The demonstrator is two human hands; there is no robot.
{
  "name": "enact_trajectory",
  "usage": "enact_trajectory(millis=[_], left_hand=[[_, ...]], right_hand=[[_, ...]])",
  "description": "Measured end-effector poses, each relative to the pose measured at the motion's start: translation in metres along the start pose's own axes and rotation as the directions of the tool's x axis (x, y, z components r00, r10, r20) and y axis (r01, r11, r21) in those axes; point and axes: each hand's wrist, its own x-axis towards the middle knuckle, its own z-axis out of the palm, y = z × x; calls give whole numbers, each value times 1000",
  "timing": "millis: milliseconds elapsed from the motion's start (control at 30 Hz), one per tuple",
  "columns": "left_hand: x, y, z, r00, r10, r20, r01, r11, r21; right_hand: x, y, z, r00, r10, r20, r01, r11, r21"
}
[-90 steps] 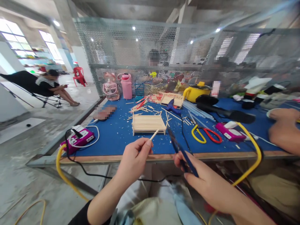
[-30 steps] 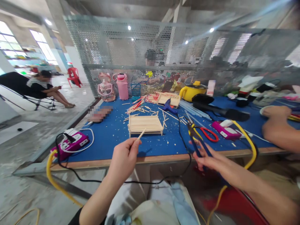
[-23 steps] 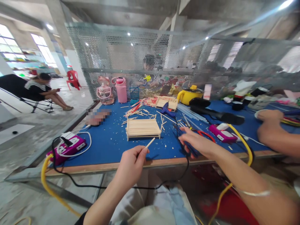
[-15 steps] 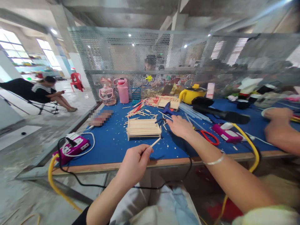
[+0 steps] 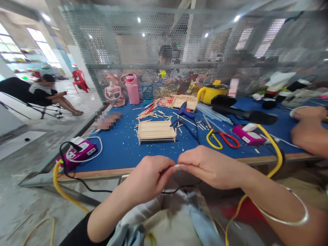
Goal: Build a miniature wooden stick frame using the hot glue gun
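Close together over the table's front edge, my left hand (image 5: pixel 153 174) and my right hand (image 5: pixel 208 167) pinch a short, thin wooden stick (image 5: pixel 177 166) between their fingertips. Most of the stick is hidden by the fingers. Beyond them on the blue tabletop stands a small bench-like frame (image 5: pixel 156 130) built of wooden sticks, touched by neither hand. To its right lie blue-handled pliers (image 5: pixel 188 130), a blue glue gun (image 5: pixel 185 111) and scissors (image 5: pixel 210 132) with a yellow and a red loop.
Loose sticks (image 5: pixel 153 111) and a second stick-built tray (image 5: pixel 176 102) lie behind. Purple power strips (image 5: pixel 85 152) sit at both sides, with cables. A pink bottle (image 5: pixel 132 90), a yellow pot (image 5: pixel 206 95) and clear glue sticks (image 5: pixel 217 115) stand or lie farther back. A co-worker's hand (image 5: pixel 307 126) is at right.
My right hand has left the pliers, which now lie on the table, and come back to my left hand at the stick. The view has tilted down slightly.
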Motion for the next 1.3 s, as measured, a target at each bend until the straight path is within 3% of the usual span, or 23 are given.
enact_trajectory(millis=[100, 167, 233, 267, 333, 400, 467, 567, 633, 733, 867, 933, 1133, 1300], left_hand=[[0, -2, 0, 996, 73, 51, -65, 987, -150], [1, -4, 0, 992, 104, 70, -81, 959, -270], [2, -5, 1, 995, 90, 45, -71, 946, -318], [2, -5, 2, 998, 63, 24, -53, 951, -304], [5, -4, 5, 1000, -11, -9, 9, 976, -219], [7, -4, 9, 995, -93, -30, 90, 992, -87], [8, -4, 14, 986, -154, -60, 157, 987, 41], [7, -10, 16, 966, -219, -140, 240, 958, 158], [5, -16, 13, 946, -251, -207, 289, 941, 178], [1, -25, 10, 928, -285, -242, 317, 943, 105], [-2, -31, 17, 907, -347, -238, 348, 937, -36], [-3, -34, 22, 899, -374, -228, 359, 927, -105], [0, -39, 27, 922, -347, -169, 301, 921, -249], [3, -40, 26, 932, -332, -146, 278, 912, -301]], right_hand=[[-4, 9, 4, 996, -57, 64, 36, 956, 292], [-5, 15, 11, 992, -82, 91, 22, 848, 530], [-5, 20, 18, 996, -66, 57, 12, 748, 663], [-5, 22, 21, 999, -39, 20, 16, 743, 669], [-2, 25, 25, 998, 8, -60, 27, 826, 562], [2, 26, 27, 992, 27, -120, 17, 938, 346], [5, 28, 27, 987, 35, -156, -15, 992, 126], [7, 37, 25, 947, 120, -298, -162, 979, -122], [6, 47, 22, 879, 214, -426, -325, 923, -208], [3, 63, 21, 805, 338, -488, -479, 855, -198], [2, 82, 17, 840, 383, -386, -474, 863, -175], [6, 96, 6, 832, 397, -388, -476, 870, -130], [52, 174, -48, 671, 501, -546, -597, 802, 3], [91, 236, -52, 596, 606, -526, -563, 783, 264]])
